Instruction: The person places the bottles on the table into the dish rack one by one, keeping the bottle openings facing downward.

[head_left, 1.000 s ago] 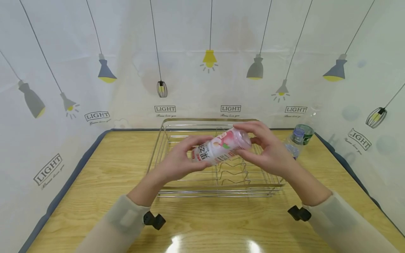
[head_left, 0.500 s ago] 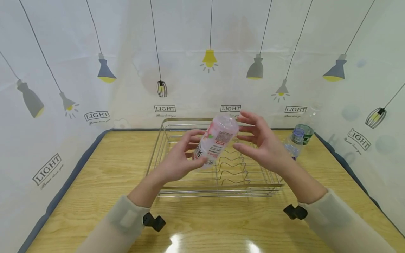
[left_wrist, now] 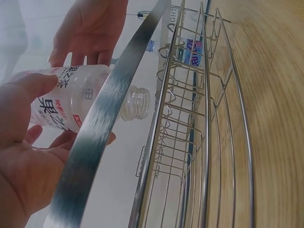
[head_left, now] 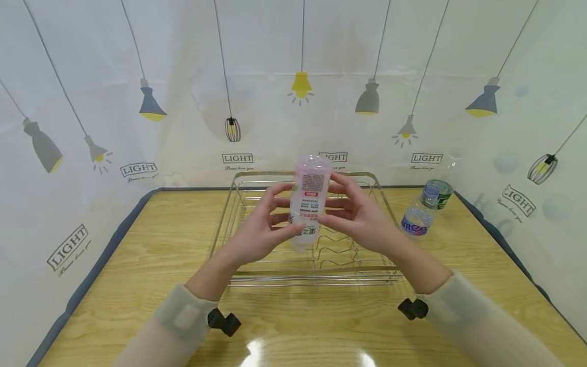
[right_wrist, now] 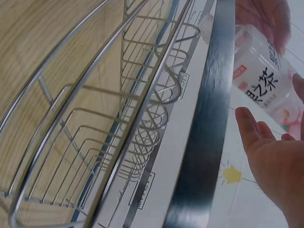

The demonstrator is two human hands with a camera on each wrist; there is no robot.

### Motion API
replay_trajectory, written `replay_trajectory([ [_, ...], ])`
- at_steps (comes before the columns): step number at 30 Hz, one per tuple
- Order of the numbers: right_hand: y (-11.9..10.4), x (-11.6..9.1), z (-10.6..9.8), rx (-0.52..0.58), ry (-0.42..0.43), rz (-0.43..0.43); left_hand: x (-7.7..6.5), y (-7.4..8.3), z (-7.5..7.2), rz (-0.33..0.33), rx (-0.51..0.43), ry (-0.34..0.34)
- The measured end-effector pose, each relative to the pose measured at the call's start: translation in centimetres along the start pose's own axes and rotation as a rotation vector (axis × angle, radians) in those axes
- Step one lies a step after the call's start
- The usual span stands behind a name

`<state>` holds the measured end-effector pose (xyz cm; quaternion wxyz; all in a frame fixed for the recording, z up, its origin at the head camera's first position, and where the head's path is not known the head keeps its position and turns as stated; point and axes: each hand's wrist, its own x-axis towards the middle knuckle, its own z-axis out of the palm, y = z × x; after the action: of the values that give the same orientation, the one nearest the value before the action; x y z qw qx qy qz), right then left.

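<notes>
Left grip (head_left: 261, 229) holds a fruit-tea bottle (head_left: 313, 191) between thumb and curled fingers, while the right grip (head_left: 364, 224) curves loosely beside it, its thumb apart from the plastic; whether any of its fingertips touch, I cannot tell. The bottle is upside down above a wire rack (left_wrist: 92, 147), its base raised and its bare threaded neck (left_wrist: 137, 102) pointing down. Holding it toward the neck end leaves the base free and, I judge, its right side within easy reach of the second grip, whose position would help balance it. At the far right, a blue-capped bottle (head_left: 418, 216) and a green-labelled bottle (head_left: 444, 196) stand close together on the wooden surface (head_left: 137, 255), outside the rack, presumably keeping them out of the way.
</notes>
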<state>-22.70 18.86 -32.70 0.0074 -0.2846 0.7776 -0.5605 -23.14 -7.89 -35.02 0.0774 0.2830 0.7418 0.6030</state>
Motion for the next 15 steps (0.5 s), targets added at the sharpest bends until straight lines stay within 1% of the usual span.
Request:
replay_trajectory([
  [6, -0.2, 0.4, 0.9, 0.005, 0.013, 0.003, 0.1, 0.1, 0.1, -0.025, -0.003, 0.008],
  [12, -0.3, 0.7, 1.1, 0.002, 0.013, 0.019, 0.1, 0.0, 0.1, -0.023, 0.016, 0.034],
  [15, -0.3, 0.7, 1.2, 0.008, 0.008, 0.025, 0.1, 0.0, 0.0, -0.025, 0.026, 0.035],
])
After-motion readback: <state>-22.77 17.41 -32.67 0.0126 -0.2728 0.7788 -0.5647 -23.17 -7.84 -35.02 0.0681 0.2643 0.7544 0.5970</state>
